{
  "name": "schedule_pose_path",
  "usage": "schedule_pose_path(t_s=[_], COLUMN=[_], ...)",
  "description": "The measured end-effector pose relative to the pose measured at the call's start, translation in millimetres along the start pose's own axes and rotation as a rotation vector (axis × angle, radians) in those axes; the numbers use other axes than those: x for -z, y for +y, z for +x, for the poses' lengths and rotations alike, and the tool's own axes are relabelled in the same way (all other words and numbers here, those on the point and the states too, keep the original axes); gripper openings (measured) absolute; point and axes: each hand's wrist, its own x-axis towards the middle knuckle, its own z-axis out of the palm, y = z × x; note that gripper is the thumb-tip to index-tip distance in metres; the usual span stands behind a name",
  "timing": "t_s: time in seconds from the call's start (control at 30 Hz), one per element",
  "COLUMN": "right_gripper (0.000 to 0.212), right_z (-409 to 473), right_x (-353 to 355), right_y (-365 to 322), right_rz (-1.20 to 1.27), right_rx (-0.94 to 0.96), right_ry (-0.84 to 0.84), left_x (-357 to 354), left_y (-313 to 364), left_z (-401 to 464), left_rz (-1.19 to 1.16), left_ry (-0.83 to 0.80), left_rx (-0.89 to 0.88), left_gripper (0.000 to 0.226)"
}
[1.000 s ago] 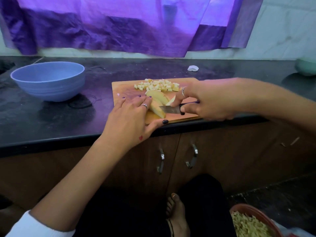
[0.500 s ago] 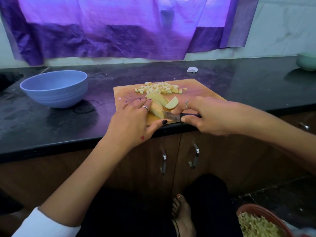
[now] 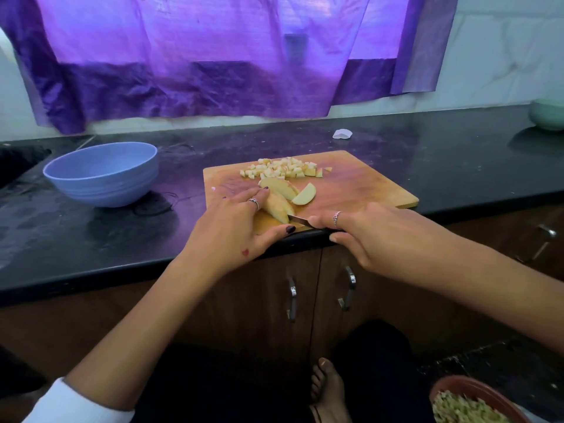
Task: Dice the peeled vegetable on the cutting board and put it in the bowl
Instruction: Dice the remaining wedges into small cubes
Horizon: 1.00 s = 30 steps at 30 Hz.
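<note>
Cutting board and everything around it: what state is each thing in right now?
Cutting board: flat on the counter, near its front edge.
Diced pieces: heaped at the board's far side.
Wedges: uncut, mid-board.
Left hand: fingers resting on a wedge.
Right hand: grips the knife.
Knife: blade tip at the near wedge.
Blue bowl: upright; nothing visible inside.
Cabinet doors: closed.

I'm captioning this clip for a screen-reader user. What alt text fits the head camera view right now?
A person's left hand steadies a peeled vegetable wedge on a wooden cutting board while the right hand grips a knife at its near end. Diced pieces sit at the board's far edge; a blue bowl stands to the left.
</note>
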Motion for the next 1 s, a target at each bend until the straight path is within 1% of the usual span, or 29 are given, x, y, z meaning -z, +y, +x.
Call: schedule_pose_path(t_s=[0.07, 0.13, 0.27, 0.33, 0.53, 0.67, 0.83, 1.0], right_gripper=[0.039, 0.041, 0.041, 0.040, 0.037, 0.040, 0.037, 0.035], right_z=[5, 15, 40, 52, 71, 70, 58, 51], right_x=[-1, -7, -19, -22, -31, -38, -33, -23], right_y=[-1, -4, -11, -11, -14, -3, 26, 58], right_rz=[0.014, 0.028, 0.052, 0.071, 0.140, 0.136, 0.119, 0.020], right_rx=[0.002, 0.002, -0.035, -0.063, -0.100, -0.218, -0.277, -0.284], right_ry=[0.030, 0.073, 0.138, 0.163, 0.238, 0.240, 0.190, 0.158], left_x=[-4, -8, -12, -13, -15, -11, -9, -5], left_y=[-1, 0, 5, 6, 6, 10, 13, 12], left_z=[-3, -7, -12, -13, -12, -7, 1, 10], left_rz=[-0.092, -0.112, -0.064, -0.050, -0.006, -0.036, -0.132, -0.189], left_ry=[0.026, 0.047, 0.117, 0.125, 0.109, 0.103, 0.067, -0.014], left_rx=[0.028, 0.065, 0.102, 0.118, 0.126, 0.142, 0.183, 0.221], left_gripper=[0.084, 0.088, 0.079, 0.078, 0.086, 0.085, 0.071, 0.082])
